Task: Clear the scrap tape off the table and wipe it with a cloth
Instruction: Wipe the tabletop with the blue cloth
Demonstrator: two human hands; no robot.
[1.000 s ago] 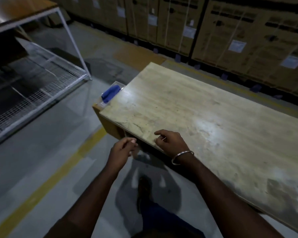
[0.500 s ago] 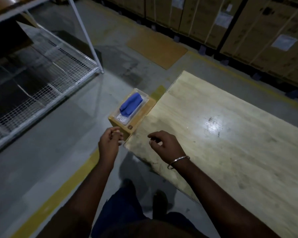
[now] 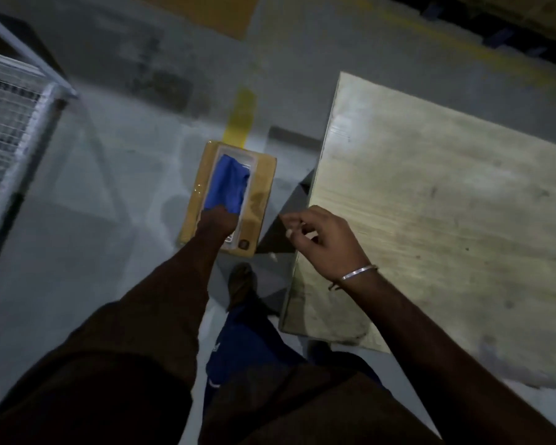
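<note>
Reached down and forward with the left hand (image 3: 217, 221) over the last half second, away from the near corner of the wooden table (image 3: 446, 203) and onto the near end of the blue cloth (image 3: 228, 184). Lifted the right hand (image 3: 321, 242) off the tabletop meanwhile; hangs now just over the table's left edge, fingers curled, thumb and forefinger close together. Cannot tell whether a scrap of tape is pinched there: only a small pale spot at the fingertips, too blurred to name. Cannot tell either whether the left fingers have closed on the cloth or merely touch it; hidden under the back of the hand.

Probably marks the turn from clearing tape to wiping. No loose tape to be made out on the visible tabletop, though dim and smeared by motion.

Found left of the table, down at floor level: cloth lying in a clear plastic tray (image 3: 252, 162), tray sitting on top of a cardboard box (image 3: 264, 187), box just beside the table's left edge but apart from it.

Elsewhere, all left of the table: a yellow floor line (image 3: 241, 120) beyond the box, a wire-mesh rack (image 3: 10, 123) well apart, a shoe (image 3: 241, 284) on the floor close under the near corner. On the right wrist, a metal bangle (image 3: 358, 273).

Nothing between cloth and tabletop except the table's own edge.
</note>
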